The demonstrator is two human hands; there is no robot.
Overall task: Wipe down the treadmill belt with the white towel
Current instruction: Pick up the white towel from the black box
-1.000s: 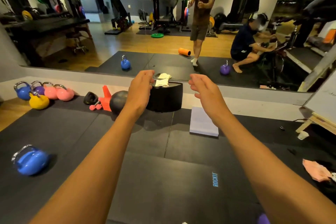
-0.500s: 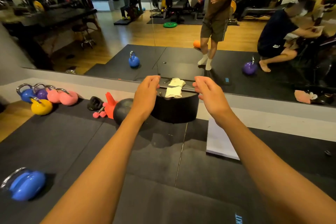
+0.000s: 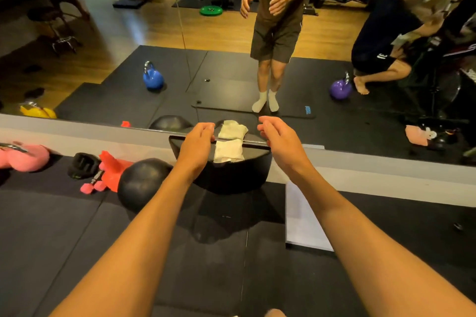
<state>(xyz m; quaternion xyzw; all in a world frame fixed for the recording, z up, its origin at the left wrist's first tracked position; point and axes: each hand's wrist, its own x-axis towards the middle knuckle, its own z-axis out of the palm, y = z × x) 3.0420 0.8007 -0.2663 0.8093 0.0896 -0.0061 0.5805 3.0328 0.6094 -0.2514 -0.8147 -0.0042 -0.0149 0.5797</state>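
Observation:
A folded white towel [image 3: 228,152] lies on top of a black rounded block [image 3: 231,172] that stands against the wall mirror. My left hand [image 3: 197,145] hovers just left of the towel, fingers loosely curled and holding nothing. My right hand [image 3: 279,141] hovers just right of it, fingers apart and empty. Neither hand touches the towel. No treadmill belt shows in this view.
A black ball [image 3: 141,183], red cones [image 3: 113,170], a small black weight [image 3: 82,165] and pink kettlebells [image 3: 25,157] sit left on the black floor mats. A pale grey pad [image 3: 301,219] lies right. The mirror [image 3: 103,59] reflects me and a crouching person.
I have moved closer to the block; it and the towel loom larger. Both hands have closed in on either side of the towel.

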